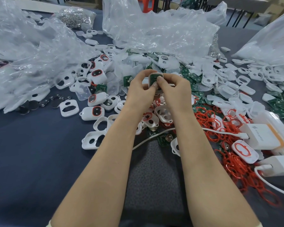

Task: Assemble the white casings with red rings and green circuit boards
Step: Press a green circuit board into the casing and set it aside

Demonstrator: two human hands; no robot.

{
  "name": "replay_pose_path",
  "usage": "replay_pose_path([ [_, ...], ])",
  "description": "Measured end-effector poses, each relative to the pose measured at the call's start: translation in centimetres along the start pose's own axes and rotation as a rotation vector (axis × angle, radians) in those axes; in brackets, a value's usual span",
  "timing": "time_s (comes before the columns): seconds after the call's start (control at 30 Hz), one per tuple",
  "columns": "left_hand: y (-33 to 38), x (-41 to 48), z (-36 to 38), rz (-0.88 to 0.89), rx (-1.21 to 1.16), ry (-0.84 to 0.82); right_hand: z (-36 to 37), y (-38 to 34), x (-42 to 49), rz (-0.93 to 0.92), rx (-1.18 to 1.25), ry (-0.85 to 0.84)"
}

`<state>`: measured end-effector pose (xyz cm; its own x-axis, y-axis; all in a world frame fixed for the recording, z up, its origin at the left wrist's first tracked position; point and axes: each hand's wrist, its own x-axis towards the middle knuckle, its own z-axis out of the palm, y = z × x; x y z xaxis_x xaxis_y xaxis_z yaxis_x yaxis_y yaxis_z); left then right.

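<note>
My left hand and my right hand meet above the middle of the table and together pinch one white casing with a green circuit board seated inside it. Both thumbs press on the board's lower part. Below the hands lies a loose heap of red rings. Empty white casings are scattered around. Finished casings with red rings lie to the left. A pile of green circuit boards sits at the right edge.
Crumpled clear plastic bags cover the back and left of the dark blue table. White chargers with a white cable lie at the right. Round dark coin cells lie on the left.
</note>
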<state>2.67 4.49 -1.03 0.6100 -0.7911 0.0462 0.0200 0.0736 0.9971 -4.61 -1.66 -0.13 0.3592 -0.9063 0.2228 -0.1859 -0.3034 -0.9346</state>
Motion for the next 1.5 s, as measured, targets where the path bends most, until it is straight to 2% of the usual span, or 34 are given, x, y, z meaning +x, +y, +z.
replay_pose_path([
  [0.3, 0.1, 0.0, 0.2, 0.019, 0.018, 0.001, 0.1, 0.1, 0.1, -0.023, -0.036, 0.034],
  [0.57, 0.1, 0.2, -0.1, -0.021, -0.043, 0.059, 0.3, 0.4, 0.3, -0.045, -0.044, -0.015],
  [0.77, 1.0, 0.9, -0.7, -0.104, -0.329, 0.199, -0.7, 0.9, 1.6, -0.144, -0.309, 0.126],
  [0.9, 2.2, 1.7, -0.5, -0.125, -0.363, 0.208, -0.2, 0.7, 5.2, -0.106, -0.43, 0.145],
  [0.97, 2.9, 2.2, -0.5, -0.13, -0.379, 0.199, 0.0, 0.7, 7.7, -0.004, -0.517, 0.044],
  [1.03, 3.4, 2.5, -0.6, -0.122, -0.406, 0.206, 0.9, 0.5, 9.1, 0.063, -0.648, -0.132],
  [1.13, 3.7, 3.0, -0.7, -0.09, -0.469, 0.233, 2.7, 0.2, 8.4, -0.04, -0.828, -0.209],
  [1.2, 3.7, 3.4, -0.8, -0.079, -0.5, 0.25, 3.1, 0.1, 6.5, -0.16, -0.856, -0.238],
  [1.3, 4.0, 3.7, -0.7, -0.072, -0.507, 0.268, 2.6, -0.5, 4.0, -0.242, -0.874, -0.403],
  [1.37, 4.1, 3.7, -0.6, -0.077, -0.491, 0.293, 2.1, -1.3, 3.6, -0.222, -0.814, -0.531],
  [1.43, 4.2, 3.6, -0.6, -0.083, -0.504, 0.304, 1.4, -1.9, 3.6, -0.17, -0.65, -0.617],
  [1.5, 4.3, 3.4, -0.9, -0.07, -0.535, 0.301, 0.4, -1.9, 3.8, -0.121, -0.489, -0.545],
])
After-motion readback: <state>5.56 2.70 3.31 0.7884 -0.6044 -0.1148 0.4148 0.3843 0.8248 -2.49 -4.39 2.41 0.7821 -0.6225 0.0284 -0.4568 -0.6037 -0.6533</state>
